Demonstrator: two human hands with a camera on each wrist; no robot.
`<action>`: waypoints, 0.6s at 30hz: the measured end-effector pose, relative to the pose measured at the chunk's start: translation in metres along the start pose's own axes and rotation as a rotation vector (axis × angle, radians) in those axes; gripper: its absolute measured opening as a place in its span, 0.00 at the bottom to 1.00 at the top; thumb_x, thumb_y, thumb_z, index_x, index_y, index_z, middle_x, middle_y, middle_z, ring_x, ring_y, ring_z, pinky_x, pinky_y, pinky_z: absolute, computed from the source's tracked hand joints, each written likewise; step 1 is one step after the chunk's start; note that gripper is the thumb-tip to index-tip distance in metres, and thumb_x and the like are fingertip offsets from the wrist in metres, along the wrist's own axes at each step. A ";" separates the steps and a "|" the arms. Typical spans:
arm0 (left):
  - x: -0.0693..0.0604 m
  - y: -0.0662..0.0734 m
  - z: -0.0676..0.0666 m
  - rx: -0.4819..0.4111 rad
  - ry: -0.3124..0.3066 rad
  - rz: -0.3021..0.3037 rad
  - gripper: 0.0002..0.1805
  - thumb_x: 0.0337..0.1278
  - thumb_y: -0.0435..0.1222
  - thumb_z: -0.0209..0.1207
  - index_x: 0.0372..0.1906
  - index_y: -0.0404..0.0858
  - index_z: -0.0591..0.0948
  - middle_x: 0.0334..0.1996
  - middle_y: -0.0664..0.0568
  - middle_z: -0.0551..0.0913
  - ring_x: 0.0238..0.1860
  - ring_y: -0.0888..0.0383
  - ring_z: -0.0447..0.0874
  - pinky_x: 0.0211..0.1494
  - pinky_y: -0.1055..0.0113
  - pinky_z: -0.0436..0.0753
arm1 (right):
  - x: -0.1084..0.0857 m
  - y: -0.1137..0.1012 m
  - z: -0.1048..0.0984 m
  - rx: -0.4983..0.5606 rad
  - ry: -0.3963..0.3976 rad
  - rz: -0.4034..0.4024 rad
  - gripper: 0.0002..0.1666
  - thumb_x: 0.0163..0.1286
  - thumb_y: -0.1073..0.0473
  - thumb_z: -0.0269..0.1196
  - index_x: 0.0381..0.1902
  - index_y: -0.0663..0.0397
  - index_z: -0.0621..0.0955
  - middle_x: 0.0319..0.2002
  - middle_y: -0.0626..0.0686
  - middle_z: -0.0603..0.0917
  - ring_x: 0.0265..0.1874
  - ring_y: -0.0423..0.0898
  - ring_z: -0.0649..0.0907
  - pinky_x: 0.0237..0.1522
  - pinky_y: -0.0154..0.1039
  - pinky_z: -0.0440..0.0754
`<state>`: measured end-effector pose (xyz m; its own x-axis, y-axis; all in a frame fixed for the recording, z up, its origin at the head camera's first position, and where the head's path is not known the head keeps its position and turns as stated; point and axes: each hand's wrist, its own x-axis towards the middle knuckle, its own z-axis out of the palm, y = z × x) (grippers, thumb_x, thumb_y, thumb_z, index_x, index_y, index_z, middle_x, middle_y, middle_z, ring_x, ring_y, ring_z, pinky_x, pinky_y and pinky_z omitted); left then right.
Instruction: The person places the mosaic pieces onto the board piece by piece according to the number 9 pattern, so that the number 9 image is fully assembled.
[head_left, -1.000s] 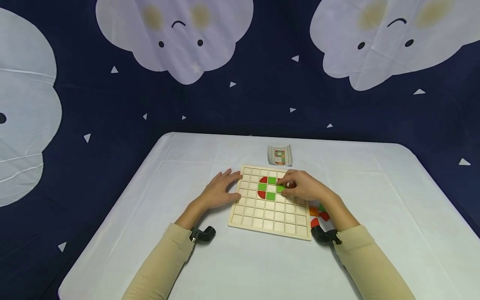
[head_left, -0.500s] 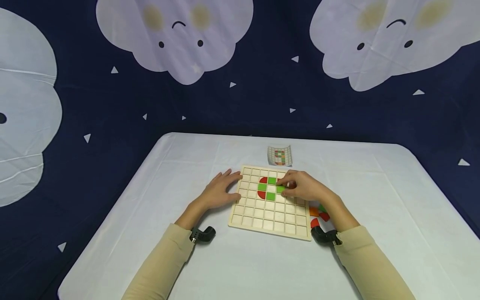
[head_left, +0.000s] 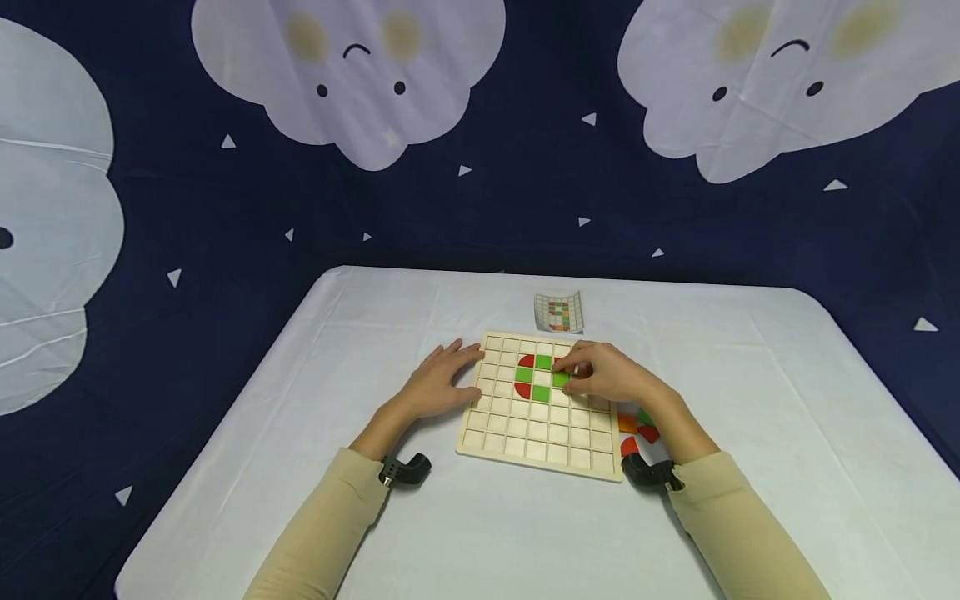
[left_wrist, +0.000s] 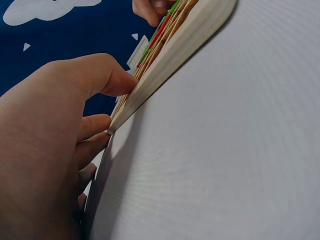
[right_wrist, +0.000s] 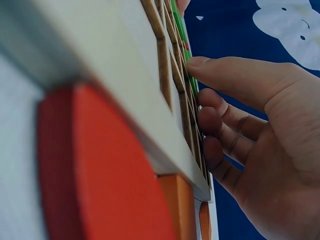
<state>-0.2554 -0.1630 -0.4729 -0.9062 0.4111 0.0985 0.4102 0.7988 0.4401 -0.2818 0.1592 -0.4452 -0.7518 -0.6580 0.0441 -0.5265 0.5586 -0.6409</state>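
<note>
A wooden grid board [head_left: 537, 431] lies on the table with red and green tiles in its upper middle. My left hand [head_left: 433, 383] rests at its left edge, fingers spread; the left wrist view shows the thumb [left_wrist: 122, 82] touching the board's rim [left_wrist: 170, 60]. My right hand [head_left: 611, 371] is over the right part of the tile group. Its thumb and index tips are spread around a green tile [head_left: 560, 380], and a red tile is partly hidden beneath the fingers. In the right wrist view the thumb tip [right_wrist: 197, 62] touches a green tile [right_wrist: 193, 86], the other fingers bent beside it.
A small pattern card [head_left: 558, 313] lies behind the board. Loose orange [head_left: 628, 423], green [head_left: 643, 417] and red [head_left: 648, 433] pieces lie at the board's right edge, near the right wrist, with another red piece [head_left: 629, 447] beside the wrist camera. A dark cloth with clouds hangs behind the table.
</note>
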 end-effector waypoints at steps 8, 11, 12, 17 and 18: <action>0.001 -0.001 0.001 0.006 -0.008 -0.011 0.39 0.49 0.53 0.59 0.70 0.49 0.68 0.71 0.60 0.61 0.74 0.58 0.45 0.74 0.64 0.40 | 0.000 0.004 0.000 0.006 0.007 0.028 0.23 0.61 0.57 0.70 0.54 0.52 0.83 0.45 0.47 0.81 0.35 0.44 0.77 0.39 0.42 0.78; 0.001 -0.001 0.002 0.009 -0.009 -0.012 0.39 0.50 0.53 0.59 0.70 0.49 0.68 0.71 0.60 0.61 0.74 0.58 0.44 0.74 0.64 0.40 | -0.001 0.005 0.000 0.004 0.012 0.040 0.23 0.60 0.56 0.70 0.54 0.51 0.83 0.45 0.47 0.81 0.35 0.43 0.78 0.39 0.41 0.78; 0.001 -0.001 0.002 0.012 -0.010 -0.013 0.38 0.50 0.53 0.59 0.70 0.49 0.68 0.71 0.61 0.61 0.74 0.58 0.44 0.74 0.64 0.40 | -0.001 0.005 0.000 0.001 0.013 0.044 0.22 0.60 0.55 0.70 0.54 0.50 0.83 0.44 0.46 0.81 0.35 0.43 0.78 0.39 0.40 0.78; 0.000 -0.001 0.001 0.016 -0.004 -0.013 0.38 0.49 0.52 0.59 0.69 0.49 0.69 0.71 0.60 0.62 0.74 0.57 0.45 0.74 0.62 0.42 | -0.003 0.005 -0.001 -0.010 0.020 0.066 0.21 0.60 0.55 0.70 0.53 0.46 0.84 0.42 0.45 0.81 0.33 0.44 0.77 0.36 0.40 0.78; 0.000 -0.001 0.001 0.019 -0.004 -0.012 0.38 0.49 0.53 0.59 0.69 0.49 0.68 0.71 0.60 0.61 0.74 0.57 0.45 0.74 0.62 0.42 | -0.003 0.005 -0.001 -0.015 0.023 0.070 0.21 0.60 0.55 0.70 0.53 0.46 0.84 0.41 0.45 0.81 0.32 0.45 0.76 0.36 0.41 0.78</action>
<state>-0.2561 -0.1632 -0.4739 -0.9107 0.4031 0.0903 0.4014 0.8117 0.4243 -0.2825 0.1647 -0.4473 -0.7958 -0.6054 0.0171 -0.4778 0.6103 -0.6318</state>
